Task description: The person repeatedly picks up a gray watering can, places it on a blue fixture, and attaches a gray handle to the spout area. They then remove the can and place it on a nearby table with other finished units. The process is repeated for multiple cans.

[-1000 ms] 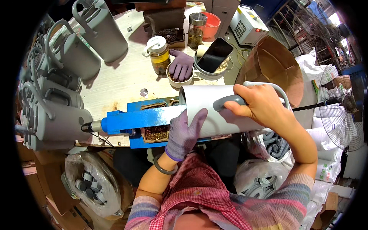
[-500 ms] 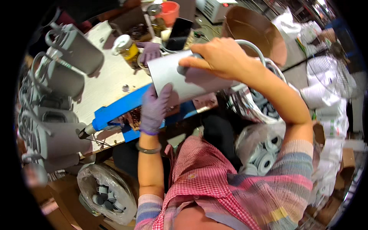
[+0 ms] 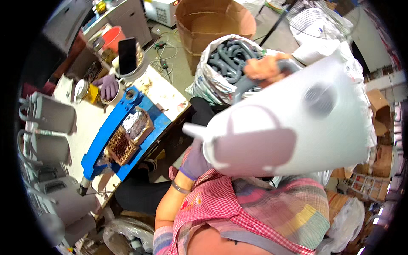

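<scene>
A large pale grey plastic watering can (image 3: 272, 144) lies tilted on its side in front of my body, close to the camera. A round socket (image 3: 321, 100) shows on its wall. My left hand (image 3: 196, 163), in a purple glove, grips the can's left end near a short projecting piece (image 3: 194, 130); part of its fingers is hidden behind the can. Beyond the can, my bare right hand (image 3: 265, 70) is blurred by motion and wrapped round a thick curved grey handle (image 3: 245, 88). Whether that handle is joined to the can I cannot tell.
A white sack (image 3: 199, 83) of curved grey tubes stands beyond the can. On the table at left are a blue clamp-like tool (image 3: 111, 131), small wooden boxes (image 3: 123, 146), a yellow jar (image 3: 90, 92) and a spare purple glove (image 3: 108, 87). Several grey cans (image 3: 51, 112) line the left edge.
The can has swung from over the table to the right and nearer, and my view has turned right. My right hand has moved from the can's wall to the curved handle.
</scene>
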Tool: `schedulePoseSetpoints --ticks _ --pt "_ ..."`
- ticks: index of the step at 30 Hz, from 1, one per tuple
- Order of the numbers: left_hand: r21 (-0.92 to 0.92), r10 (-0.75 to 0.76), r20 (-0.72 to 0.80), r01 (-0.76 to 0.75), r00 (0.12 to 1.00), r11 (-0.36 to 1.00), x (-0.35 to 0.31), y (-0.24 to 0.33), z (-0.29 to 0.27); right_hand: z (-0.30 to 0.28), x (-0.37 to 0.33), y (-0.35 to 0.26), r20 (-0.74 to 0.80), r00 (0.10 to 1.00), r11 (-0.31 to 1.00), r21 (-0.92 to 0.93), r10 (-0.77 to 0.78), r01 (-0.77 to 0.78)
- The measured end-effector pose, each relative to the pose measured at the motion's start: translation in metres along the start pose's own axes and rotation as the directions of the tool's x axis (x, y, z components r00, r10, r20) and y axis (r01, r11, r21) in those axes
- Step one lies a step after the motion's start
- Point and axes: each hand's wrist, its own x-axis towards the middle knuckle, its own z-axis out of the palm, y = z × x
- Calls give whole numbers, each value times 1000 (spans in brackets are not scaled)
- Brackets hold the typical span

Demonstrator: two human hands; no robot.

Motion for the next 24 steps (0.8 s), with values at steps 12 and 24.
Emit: schedulePoseSetpoints --ticks 12,24 --pt "-363 -248 -538 45 806 931 -112 -43 -56 147 -294 -98 -971 156 -467 -54 -182 -883" --pt "-50 30 -827 -127 562 991 -174 -6 -102 177 -279 -126 -959 -50 -160 98 -281 -982"
